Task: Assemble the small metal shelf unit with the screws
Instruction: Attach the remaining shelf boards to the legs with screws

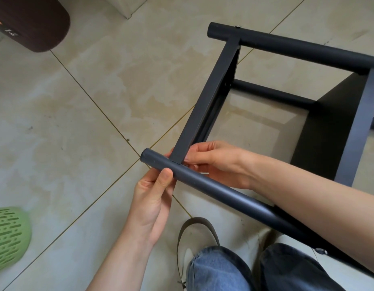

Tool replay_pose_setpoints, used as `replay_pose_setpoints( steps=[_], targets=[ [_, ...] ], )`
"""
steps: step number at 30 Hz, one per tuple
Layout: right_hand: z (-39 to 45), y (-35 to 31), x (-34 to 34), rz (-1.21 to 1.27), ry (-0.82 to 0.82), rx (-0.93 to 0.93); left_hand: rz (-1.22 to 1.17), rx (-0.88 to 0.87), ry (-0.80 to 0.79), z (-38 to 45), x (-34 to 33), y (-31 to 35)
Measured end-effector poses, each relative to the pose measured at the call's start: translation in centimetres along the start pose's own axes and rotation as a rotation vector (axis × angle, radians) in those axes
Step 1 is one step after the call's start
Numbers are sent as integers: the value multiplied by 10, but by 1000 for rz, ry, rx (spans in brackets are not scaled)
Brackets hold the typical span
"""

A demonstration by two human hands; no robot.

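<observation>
The dark grey metal shelf unit (205, 101) lies on its side over the tiled floor, its flat end panel running from the far round leg (297, 50) down to the near round leg (213, 186). My left hand (154, 198) grips the near leg close to its end, thumb on top. My right hand (215, 162) reaches in from the right, and its fingertips pinch at the joint where the panel meets the near leg. A small screw head (237, 26) shows on the far leg. Whether a screw is between my right fingers is hidden.
A second shelf panel (358, 131) stands at the right. A dark brown stool or cushion (32, 24) sits at the top left, and a green perforated basket (7, 238) at the left edge. My knees in blue jeans (219, 269) and a shoe fill the bottom.
</observation>
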State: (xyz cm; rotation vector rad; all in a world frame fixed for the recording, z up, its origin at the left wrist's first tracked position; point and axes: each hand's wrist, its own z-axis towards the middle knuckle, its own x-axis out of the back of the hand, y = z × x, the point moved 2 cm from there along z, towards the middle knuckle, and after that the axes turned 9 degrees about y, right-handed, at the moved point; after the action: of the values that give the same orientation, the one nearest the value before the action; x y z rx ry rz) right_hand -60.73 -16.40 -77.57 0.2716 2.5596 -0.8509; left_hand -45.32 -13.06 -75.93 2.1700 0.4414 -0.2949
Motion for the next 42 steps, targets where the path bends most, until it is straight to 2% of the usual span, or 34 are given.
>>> replay_pose_setpoints(
  steps=[15, 24, 42],
  targets=[
    [-1, 0, 7, -131, 56, -185, 1, 0, 13, 0, 2, -1],
    [2, 2, 8, -86, 69, -153, -6, -1, 22, 0, 3, -1],
    [0, -1, 6, -163, 77, -152, 11, -3, 3, 0, 1, 1]
  ],
)
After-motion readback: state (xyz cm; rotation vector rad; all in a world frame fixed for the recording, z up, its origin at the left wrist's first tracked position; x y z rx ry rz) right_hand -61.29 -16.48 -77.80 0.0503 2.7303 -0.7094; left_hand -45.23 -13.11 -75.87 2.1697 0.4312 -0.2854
